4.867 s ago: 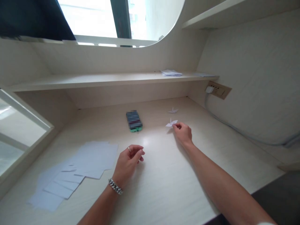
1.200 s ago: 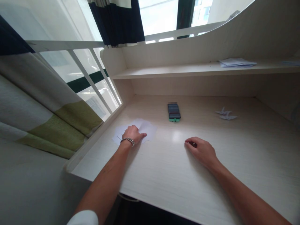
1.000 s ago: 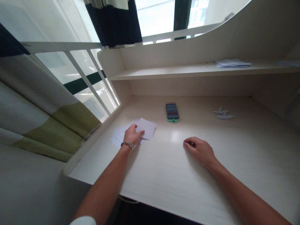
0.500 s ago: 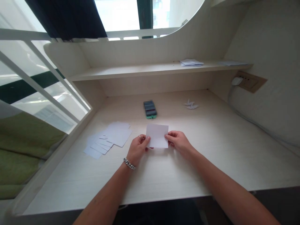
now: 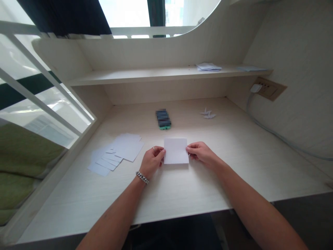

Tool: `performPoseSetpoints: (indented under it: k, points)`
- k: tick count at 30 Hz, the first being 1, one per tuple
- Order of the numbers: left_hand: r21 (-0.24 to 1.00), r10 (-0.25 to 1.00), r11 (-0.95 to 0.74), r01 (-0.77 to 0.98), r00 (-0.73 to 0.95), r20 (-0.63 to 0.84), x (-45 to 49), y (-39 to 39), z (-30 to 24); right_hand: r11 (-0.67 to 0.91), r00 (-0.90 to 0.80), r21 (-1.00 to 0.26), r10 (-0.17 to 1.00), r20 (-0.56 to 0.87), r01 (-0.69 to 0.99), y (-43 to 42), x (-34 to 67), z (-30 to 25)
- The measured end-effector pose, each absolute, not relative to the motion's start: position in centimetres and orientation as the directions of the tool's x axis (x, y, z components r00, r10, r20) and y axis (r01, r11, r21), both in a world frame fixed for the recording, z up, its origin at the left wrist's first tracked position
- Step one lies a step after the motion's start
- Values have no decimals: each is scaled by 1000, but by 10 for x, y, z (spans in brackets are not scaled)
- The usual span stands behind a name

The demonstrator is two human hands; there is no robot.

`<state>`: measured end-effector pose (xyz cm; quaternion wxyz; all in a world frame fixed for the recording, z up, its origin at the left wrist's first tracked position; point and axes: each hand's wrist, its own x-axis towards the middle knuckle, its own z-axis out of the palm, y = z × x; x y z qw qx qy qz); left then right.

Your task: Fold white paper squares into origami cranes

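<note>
A square sheet of white paper [image 5: 176,151] is stretched flat between my two hands, just above or on the desk; I cannot tell which. My left hand [image 5: 153,159], with a ring and a chain bracelet at the wrist, pinches its left edge between thumb and fingers. At the right edge, my right hand [image 5: 201,152] pinches it the same way. Several more white sheets [image 5: 127,146] lie fanned out and overlapping to the left of my left hand. Beyond the held sheet, small folded paper shapes [image 5: 207,113] lie toward the back right.
A dark phone [image 5: 163,119] with a green edge lies behind the held sheet. The raised shelf [image 5: 145,77] carries folded papers [image 5: 208,66]. On the right wall, a white plug [image 5: 256,88] sits in the socket panel, its cable [image 5: 281,136] running down along the desk's side.
The held sheet has turned slightly to lie squarer, and my right hand has moved outward along with its edge. The whole view has shifted a little.
</note>
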<state>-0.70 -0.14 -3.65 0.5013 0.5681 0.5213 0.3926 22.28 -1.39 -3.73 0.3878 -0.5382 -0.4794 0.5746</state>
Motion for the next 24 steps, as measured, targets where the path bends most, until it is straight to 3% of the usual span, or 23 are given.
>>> performPoseSetpoints:
  k: [14,20,24]
  points:
    - [987,981,18,160,186,-48,-12,-6,-41,-202,-140,-971,966,-219,130,-6,232,-47]
    - [945,983,-127,300,167,79,-15,-13,-44,-204,-152,-968,962,-227,148,-7,234,-44]
    - [843,958,-278,460,194,211,-18,-18,-41,-204,-159,-968,961,-226,146,-10,235,-41]
